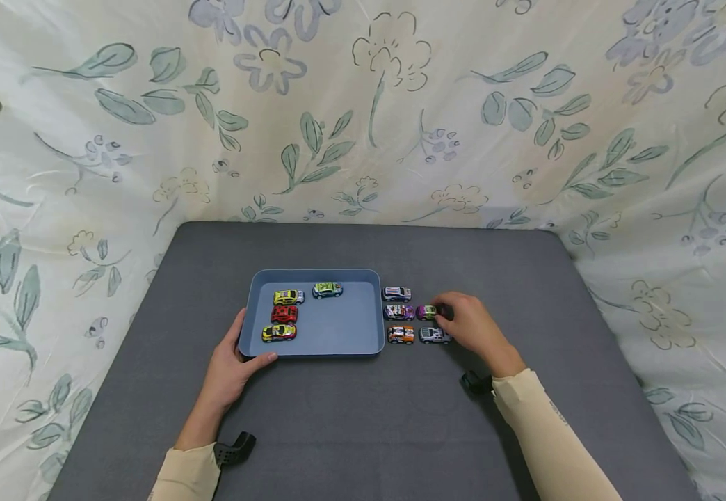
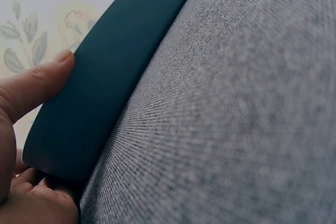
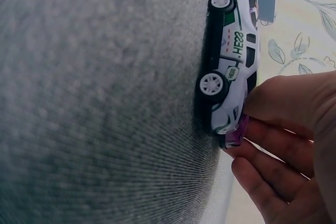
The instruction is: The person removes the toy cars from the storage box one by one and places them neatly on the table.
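Observation:
My left hand (image 1: 226,374) grips the near left corner of a blue-grey tray (image 1: 338,334). In the left wrist view the thumb lies along the tray's wall (image 2: 105,82), and the other fingers curl at its lower corner. Several toy cars sit at the tray's left, among them a red car (image 1: 284,314) and a green car (image 1: 327,289). Right of the tray, my right hand (image 1: 477,330) pinches a purple and green toy car (image 1: 426,312); a dark part shows at the fingertips. A white toy car (image 3: 231,66) partly hides the purple one in the right wrist view.
Close to the tray's right wall stand a silver car (image 1: 397,293), a purple car (image 1: 398,312) and an orange car (image 1: 400,335). Grey cloth (image 1: 363,424) covers the table. A floral curtain (image 1: 363,104) hangs behind and at both sides.

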`<state>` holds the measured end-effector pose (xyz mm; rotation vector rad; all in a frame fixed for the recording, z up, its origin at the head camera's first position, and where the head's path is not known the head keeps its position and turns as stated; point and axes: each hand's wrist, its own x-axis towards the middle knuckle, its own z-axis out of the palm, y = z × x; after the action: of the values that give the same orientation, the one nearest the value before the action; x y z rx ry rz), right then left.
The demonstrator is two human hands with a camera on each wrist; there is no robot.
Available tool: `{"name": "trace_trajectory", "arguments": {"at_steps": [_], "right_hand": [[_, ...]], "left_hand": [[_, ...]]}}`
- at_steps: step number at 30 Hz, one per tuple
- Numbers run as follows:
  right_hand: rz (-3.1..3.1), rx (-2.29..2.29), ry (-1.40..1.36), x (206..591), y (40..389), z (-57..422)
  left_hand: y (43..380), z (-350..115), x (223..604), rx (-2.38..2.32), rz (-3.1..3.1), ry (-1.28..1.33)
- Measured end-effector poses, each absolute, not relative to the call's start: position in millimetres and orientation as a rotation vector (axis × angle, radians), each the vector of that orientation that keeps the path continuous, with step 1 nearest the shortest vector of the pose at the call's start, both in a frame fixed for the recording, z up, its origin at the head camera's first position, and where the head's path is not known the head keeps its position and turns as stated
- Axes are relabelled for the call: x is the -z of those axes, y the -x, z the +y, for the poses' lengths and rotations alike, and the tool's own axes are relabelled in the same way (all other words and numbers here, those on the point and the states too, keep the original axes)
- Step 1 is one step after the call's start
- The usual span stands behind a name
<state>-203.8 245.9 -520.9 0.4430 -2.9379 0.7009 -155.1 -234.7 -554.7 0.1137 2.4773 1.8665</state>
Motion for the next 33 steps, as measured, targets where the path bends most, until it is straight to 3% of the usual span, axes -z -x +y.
{"name": "trace_trajectory", "arguments": {"at_steps": [33], "right_hand": [[-2.877,-0.809,-0.455,499.2,208.1,222.4]], "left_hand": [[164.9,-242.6,550.5,-1.868,2.442,-0.118]]}}
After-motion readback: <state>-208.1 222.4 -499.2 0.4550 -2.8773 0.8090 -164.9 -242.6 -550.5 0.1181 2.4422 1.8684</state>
